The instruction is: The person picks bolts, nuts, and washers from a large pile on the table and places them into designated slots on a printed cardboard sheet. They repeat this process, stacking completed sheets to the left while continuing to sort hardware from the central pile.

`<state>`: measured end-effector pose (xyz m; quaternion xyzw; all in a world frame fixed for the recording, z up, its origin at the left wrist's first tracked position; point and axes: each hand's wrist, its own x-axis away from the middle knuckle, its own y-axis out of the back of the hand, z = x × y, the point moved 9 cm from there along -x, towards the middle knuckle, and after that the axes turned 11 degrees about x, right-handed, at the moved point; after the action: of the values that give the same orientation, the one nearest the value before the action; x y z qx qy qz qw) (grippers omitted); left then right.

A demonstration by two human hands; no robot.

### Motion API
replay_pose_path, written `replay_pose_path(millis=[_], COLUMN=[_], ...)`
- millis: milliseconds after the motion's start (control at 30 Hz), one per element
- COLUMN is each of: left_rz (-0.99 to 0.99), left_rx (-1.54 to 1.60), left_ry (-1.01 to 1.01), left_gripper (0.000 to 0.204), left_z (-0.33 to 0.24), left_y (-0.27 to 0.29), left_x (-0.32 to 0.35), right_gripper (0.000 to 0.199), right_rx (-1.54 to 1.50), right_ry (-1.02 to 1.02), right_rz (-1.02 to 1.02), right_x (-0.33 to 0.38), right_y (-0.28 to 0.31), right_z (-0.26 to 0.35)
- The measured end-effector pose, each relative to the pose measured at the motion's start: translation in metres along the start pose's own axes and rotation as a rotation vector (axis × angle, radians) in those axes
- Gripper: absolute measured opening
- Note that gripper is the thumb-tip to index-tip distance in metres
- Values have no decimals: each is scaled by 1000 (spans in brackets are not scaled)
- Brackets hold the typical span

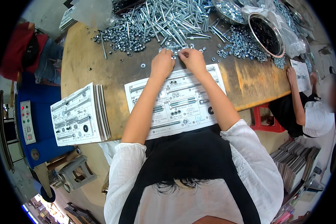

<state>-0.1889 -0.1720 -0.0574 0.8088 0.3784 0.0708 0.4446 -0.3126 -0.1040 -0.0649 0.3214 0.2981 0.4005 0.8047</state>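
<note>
My left hand (162, 63) and my right hand (192, 59) reach side by side to a small cluster of silver nuts (174, 49) on the wooden table (100, 71), fingertips pinched among them. What each hand grips is too small to make out. Beneath my forearms lies a printed sheet (175, 101) with pictures of bolts and nuts, with small metal parts laid on some of the pictures. Beyond my hands a big heap of long silver bolts (171, 20) and nuts (119, 37) covers the far side of the table.
A stack of the same printed sheets (78, 115) lies at the left. A metal bowl (267, 33) in plastic wrap and a nut pile (242, 46) sit at the right. Another person (310, 112) sits at the table's right edge beside a red stool (267, 121). A blue machine (33, 119) stands at the left.
</note>
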Motion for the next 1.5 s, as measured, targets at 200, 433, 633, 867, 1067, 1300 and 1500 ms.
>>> replay_pose_path(millis=[200,433,633,867,1067,1300,1500], left_rz=[91,243,148,52,133,108,144], left_rx=[67,1082,1128,1187,629,313,144], left_ry=[-25,393,379,369,49,-197,-278], left_gripper=[22,17,18,18,24,22,23], left_z=[4,17,0,-4,-63,-107,-109], left_y=[-1,-19,-21,-19,26,34,0], left_x=[-11,-5,7,20,44,105,161], right_gripper=[20,16,23,22,30,31,25], right_rx=[-342,-438,-726,-737,-706,-625,-561], right_ry=[-275,-250,-333,-269,-228,-264,-280], right_rz=[102,207,332,347,462,490,259], right_x=[4,20,30,36,50,107,117], right_y=[13,17,6,19,34,53,88], right_z=[-21,-24,-32,-17,-6,1,-41])
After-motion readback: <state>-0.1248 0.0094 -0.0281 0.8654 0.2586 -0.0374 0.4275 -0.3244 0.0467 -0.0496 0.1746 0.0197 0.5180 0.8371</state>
